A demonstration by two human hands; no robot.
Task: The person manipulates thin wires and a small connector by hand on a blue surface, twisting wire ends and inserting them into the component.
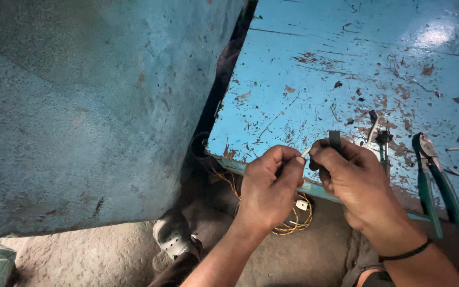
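Note:
My left hand (pixel 269 183) and my right hand (pixel 351 178) meet over the front edge of a chipped blue metal table (pixel 346 64). My left hand pinches a thin white wire end (pixel 305 153) between thumb and forefinger. My right hand grips a small dark tool (pixel 334 139) whose flat tip sticks up above the fingers, right beside the wire end. A coil of yellow-orange wire (pixel 296 226) with a small white connector (pixel 302 204) hangs below my hands. A black band sits on my right wrist.
Green-handled pliers (pixel 434 180) lie on the table right of my right hand. Small metal bits (pixel 378 135) lie behind it. A large blue wall panel (pixel 81 106) fills the left. A white perforated shoe (pixel 172 238) rests on the concrete floor below.

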